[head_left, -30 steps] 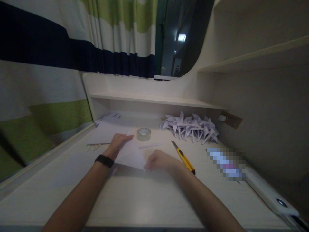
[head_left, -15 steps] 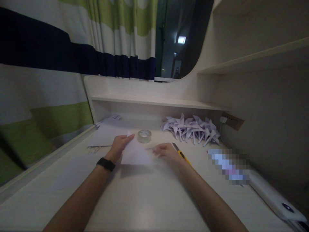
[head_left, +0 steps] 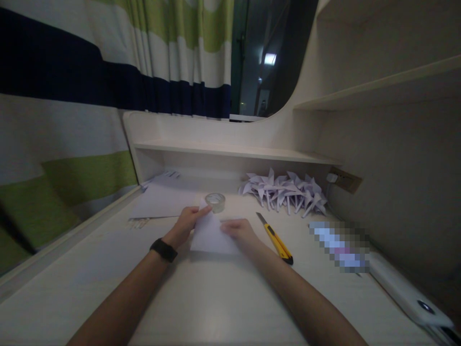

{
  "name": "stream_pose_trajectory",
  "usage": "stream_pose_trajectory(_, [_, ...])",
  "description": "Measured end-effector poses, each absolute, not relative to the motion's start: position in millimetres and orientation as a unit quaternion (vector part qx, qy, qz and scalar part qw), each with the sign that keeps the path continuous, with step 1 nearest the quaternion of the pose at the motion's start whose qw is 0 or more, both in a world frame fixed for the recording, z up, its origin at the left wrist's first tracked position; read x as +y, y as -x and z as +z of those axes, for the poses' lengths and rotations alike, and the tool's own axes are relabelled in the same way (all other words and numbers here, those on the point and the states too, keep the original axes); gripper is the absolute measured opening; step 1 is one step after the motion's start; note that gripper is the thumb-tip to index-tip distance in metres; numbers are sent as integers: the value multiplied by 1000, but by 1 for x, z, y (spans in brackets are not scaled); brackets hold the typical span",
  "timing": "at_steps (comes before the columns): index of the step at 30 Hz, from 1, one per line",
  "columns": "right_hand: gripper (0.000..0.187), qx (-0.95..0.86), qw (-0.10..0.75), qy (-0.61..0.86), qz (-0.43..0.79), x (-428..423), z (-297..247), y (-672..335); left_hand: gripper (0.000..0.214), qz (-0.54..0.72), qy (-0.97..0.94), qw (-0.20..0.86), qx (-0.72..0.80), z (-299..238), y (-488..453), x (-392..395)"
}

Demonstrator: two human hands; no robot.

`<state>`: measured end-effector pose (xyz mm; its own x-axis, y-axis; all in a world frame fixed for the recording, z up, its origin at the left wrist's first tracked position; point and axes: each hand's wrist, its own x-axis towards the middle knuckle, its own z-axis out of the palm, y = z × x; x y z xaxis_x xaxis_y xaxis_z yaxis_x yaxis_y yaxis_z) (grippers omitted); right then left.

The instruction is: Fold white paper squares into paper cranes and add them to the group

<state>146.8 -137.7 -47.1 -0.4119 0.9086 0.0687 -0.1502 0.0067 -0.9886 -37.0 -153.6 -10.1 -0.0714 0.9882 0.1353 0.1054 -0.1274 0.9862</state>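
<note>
A white sheet of paper (head_left: 213, 238) is held up slightly over the desk between my two hands. My left hand (head_left: 189, 222) pinches its upper left edge, thumb on top. At the paper's right edge my right hand (head_left: 237, 230) has its fingers closed on it. Just behind the paper lies a roll of clear tape (head_left: 216, 202). A yellow utility knife (head_left: 276, 240) with its blade out rests on the desk to the right of my right hand.
Several white paper pinwheels (head_left: 284, 190) are heaped at the back right. A stack of white paper (head_left: 162, 197) lies at the back left, with small sticks (head_left: 139, 222) by its front edge. A white, long device (head_left: 406, 288) sits at the right, beside a blurred-out item.
My right hand has moved in to the left and closed on the paper's right edge. My left hand and the paper have shifted slightly right, and the whole knife now shows.
</note>
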Motion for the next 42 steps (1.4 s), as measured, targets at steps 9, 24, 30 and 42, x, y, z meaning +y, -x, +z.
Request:
stream_pose_trajectory(9, [22,-576,397,356,620,-131,-50,-151,33,555,-463,435,536,-16,45,-148])
stream_pose_trajectory(24, [25,-687,310,374,541,-98,-39,-198,37,654,-387,385,523,-29,77,-124])
stream_pose_trajectory(30, [39,-686,422,402,435,-93,-40,-194,37,659,-378,421,495,-28,63,-133])
stream_pose_trajectory(42, [31,-729,245,364,525,-95,-37,-213,29,577,-467,549,385,-34,39,-142])
